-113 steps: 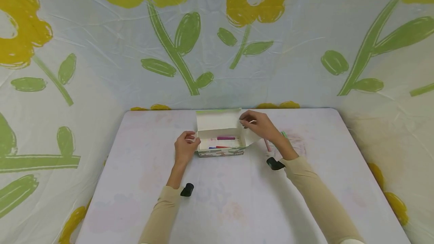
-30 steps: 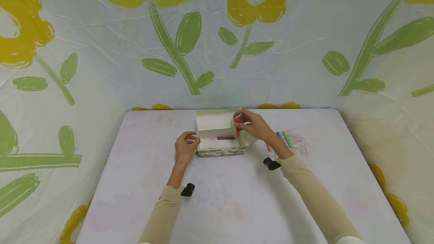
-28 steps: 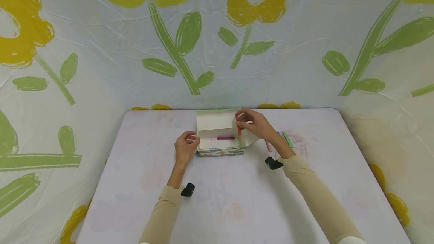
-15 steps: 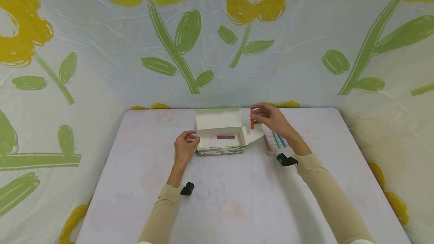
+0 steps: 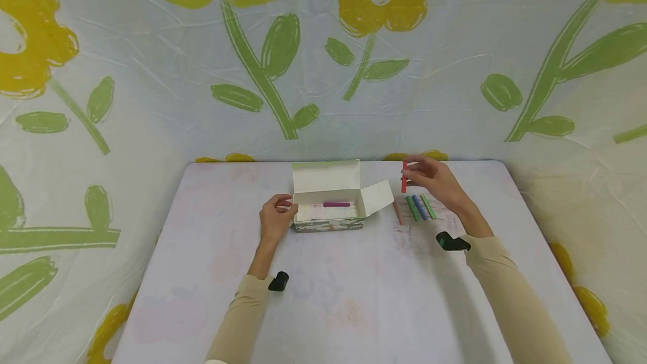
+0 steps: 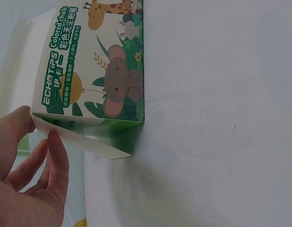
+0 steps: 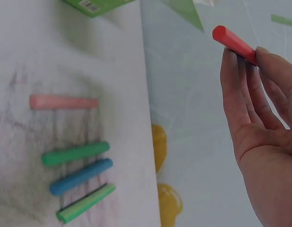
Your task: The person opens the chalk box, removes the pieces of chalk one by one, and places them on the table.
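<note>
Between thumb and fingers my right hand (image 5: 438,183) pinches a red chalk stick (image 5: 404,177), held upright above the far right of the table; the right wrist view shows its near end (image 7: 220,34). My left hand (image 5: 275,221) stays at the left end of the open chalk box (image 5: 328,226). In the left wrist view, its thumb and a finger pinch the side flap (image 6: 82,139) at the corner of the box. A purple chalk stick (image 5: 336,204) lies inside. Right of the box lie chalk sticks: pink (image 7: 64,102), green (image 7: 76,153), blue (image 7: 81,177) and light green (image 7: 86,203).
The box lid (image 5: 326,177) stands raised at the back, and the right flap (image 5: 377,198) sticks outward. Chalk smudges mark the white table (image 5: 323,308) beneath the loose sticks. A flowered cloth (image 5: 429,89) hangs behind the far table edge.
My right hand took the red chalk out of the box and carried it rightward past the flap, above the loose sticks. A blue one no longer shows inside the box. My left hand kept its place.
</note>
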Demonstrator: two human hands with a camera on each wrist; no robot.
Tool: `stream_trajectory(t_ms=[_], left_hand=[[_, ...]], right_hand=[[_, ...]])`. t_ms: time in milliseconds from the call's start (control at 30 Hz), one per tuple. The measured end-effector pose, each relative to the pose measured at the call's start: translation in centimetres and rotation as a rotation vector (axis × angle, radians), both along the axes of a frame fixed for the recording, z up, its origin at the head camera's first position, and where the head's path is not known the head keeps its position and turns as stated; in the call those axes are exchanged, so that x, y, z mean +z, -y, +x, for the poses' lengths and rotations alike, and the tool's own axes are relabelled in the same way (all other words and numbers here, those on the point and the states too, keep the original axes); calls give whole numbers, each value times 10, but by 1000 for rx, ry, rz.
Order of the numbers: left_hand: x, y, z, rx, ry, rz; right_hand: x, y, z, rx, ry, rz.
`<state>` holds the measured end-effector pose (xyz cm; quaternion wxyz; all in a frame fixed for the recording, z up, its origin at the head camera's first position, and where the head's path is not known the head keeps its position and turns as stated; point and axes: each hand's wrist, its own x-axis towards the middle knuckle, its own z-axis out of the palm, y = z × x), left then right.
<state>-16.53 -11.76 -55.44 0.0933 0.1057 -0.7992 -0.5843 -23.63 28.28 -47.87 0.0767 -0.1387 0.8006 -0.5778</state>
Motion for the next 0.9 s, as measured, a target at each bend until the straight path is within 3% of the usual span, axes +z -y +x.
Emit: stream_trajectory(t_ms=[400,900], left_hand=[[-1,0,-1,1,10,-6],[-4,0,-3,7,29,-2]], right_hand=[[-36,-24,17,-31,18,113],[-79,-22,27,-34,-46,315]])
